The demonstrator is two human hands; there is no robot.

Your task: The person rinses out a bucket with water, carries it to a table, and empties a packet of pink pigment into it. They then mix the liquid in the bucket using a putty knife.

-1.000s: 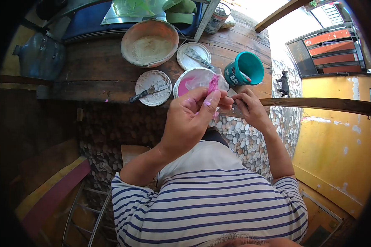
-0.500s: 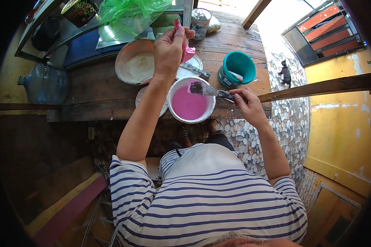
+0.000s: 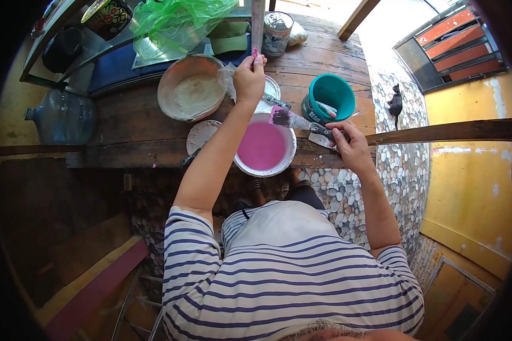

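Note:
My right hand [image 3: 352,146] grips the dark handle of a putty knife [image 3: 320,132]. Its pink-and-black smeared blade reaches over the rim of a white bucket [image 3: 292,153] that holds pink paint [image 3: 261,146]. Further up, my left hand [image 3: 249,79] is closed, with a small pink-stained scrap [image 3: 255,52] showing at its fingertips, in front of an upright post [image 3: 258,23]. Whether the scrap is cloth or plastic I cannot tell; the hand hides most of it. Behind that hand lies a white lid [image 3: 272,85] with another dark-handled tool [image 3: 277,102] on it.
On the wooden table [image 3: 136,119] stand a crusted basin [image 3: 170,108], a teal bucket [image 3: 307,108] with a tube inside, a paint-stained can [image 3: 276,41] and green plastic [image 3: 170,23]. A water jug [image 3: 62,116] stands left. A black cat [image 3: 395,102] is on the pebble-patterned floor.
My left hand has moved right and slightly lower; the larger pink crumpled piece below it no longer shows. My right hand and the putty knife have shifted slightly right.

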